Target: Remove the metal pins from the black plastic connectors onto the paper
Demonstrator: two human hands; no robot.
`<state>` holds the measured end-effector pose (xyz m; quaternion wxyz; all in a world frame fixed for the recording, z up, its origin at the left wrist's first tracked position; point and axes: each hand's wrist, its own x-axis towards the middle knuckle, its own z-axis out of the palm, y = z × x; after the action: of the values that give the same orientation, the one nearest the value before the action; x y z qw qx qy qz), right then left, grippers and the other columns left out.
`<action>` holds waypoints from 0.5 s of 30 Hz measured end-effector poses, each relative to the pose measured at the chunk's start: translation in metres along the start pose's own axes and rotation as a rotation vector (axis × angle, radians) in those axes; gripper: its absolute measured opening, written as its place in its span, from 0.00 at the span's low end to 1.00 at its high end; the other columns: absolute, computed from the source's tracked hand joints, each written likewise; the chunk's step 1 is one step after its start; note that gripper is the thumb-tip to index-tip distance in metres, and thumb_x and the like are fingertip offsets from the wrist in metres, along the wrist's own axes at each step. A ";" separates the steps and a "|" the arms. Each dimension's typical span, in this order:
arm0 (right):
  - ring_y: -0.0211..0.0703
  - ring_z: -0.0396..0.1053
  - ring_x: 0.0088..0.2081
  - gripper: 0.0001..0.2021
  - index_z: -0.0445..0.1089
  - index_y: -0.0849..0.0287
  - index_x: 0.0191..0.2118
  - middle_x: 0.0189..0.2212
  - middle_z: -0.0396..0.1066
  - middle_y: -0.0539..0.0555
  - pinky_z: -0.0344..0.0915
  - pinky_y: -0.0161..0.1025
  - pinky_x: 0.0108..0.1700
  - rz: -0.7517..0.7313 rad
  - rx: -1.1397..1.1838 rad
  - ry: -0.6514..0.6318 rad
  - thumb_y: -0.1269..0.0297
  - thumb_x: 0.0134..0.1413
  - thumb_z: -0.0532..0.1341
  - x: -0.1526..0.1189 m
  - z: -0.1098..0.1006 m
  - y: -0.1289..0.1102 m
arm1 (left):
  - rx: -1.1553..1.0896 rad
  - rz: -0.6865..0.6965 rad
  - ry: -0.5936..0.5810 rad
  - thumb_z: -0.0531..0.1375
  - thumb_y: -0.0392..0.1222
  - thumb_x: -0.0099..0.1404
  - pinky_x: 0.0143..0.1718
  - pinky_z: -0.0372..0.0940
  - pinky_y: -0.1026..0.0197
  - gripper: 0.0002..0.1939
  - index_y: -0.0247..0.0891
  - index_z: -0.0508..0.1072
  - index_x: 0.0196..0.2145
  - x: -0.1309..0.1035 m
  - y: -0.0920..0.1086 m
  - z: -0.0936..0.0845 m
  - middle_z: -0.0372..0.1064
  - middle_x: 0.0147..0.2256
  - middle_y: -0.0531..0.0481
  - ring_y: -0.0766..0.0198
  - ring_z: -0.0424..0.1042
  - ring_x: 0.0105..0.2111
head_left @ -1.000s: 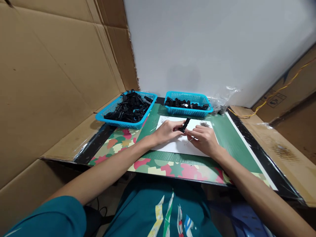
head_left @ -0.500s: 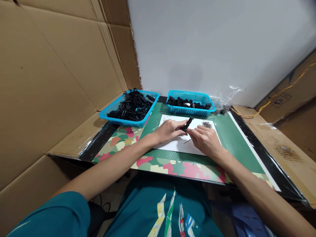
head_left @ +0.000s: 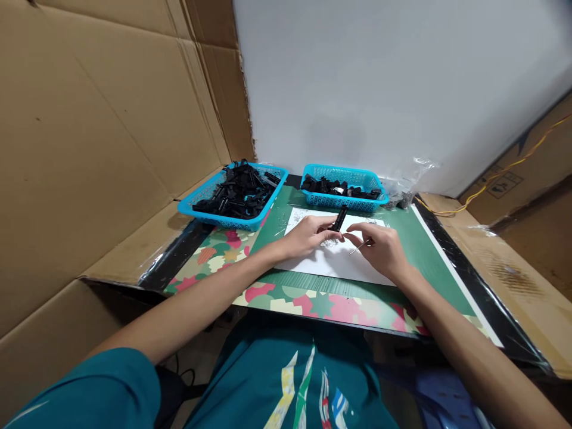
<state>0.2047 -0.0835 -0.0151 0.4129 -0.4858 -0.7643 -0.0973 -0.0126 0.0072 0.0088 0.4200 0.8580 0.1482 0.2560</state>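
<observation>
Forearms extended inward, left fingers pinched, right fingers partly curled.

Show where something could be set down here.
Mostly bare: green mat right of the paper, before the bag; patterned strip between forearms. Crowded: the back, by left basket and right basket; the paper, by left hand and right hand.

Place: looks like a small workshop
Blue baskets: two, holding many black parts, middle of the frame
Cardboard: tall brown wall, upper left
White paper: tiny bits on it, near centre
</observation>
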 end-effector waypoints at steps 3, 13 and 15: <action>0.37 0.64 0.20 0.09 0.79 0.57 0.47 0.20 0.70 0.46 0.60 0.35 0.27 -0.003 -0.018 0.079 0.59 0.69 0.65 -0.001 -0.001 0.001 | -0.040 -0.003 -0.076 0.53 0.52 0.80 0.38 0.62 0.61 0.21 0.35 0.79 0.46 -0.001 0.004 0.002 0.79 0.37 0.46 0.63 0.71 0.33; 0.44 0.77 0.29 0.09 0.82 0.55 0.40 0.31 0.82 0.55 0.67 0.39 0.33 -0.012 0.067 -0.006 0.66 0.69 0.63 -0.003 -0.002 0.011 | 0.163 0.011 0.022 0.60 0.53 0.75 0.44 0.66 0.59 0.20 0.41 0.76 0.58 -0.004 -0.001 0.007 0.79 0.50 0.44 0.59 0.76 0.43; 0.45 0.78 0.31 0.09 0.82 0.54 0.40 0.32 0.83 0.55 0.67 0.39 0.34 0.012 0.088 -0.027 0.66 0.69 0.63 -0.003 -0.002 0.013 | 0.230 0.001 0.130 0.66 0.52 0.71 0.40 0.67 0.60 0.21 0.40 0.77 0.57 -0.005 -0.003 0.006 0.79 0.48 0.45 0.62 0.75 0.37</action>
<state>0.2170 -0.0792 -0.0194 0.4240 -0.4730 -0.7704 -0.0545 -0.0129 0.0030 0.0014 0.3081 0.8822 0.2032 0.2926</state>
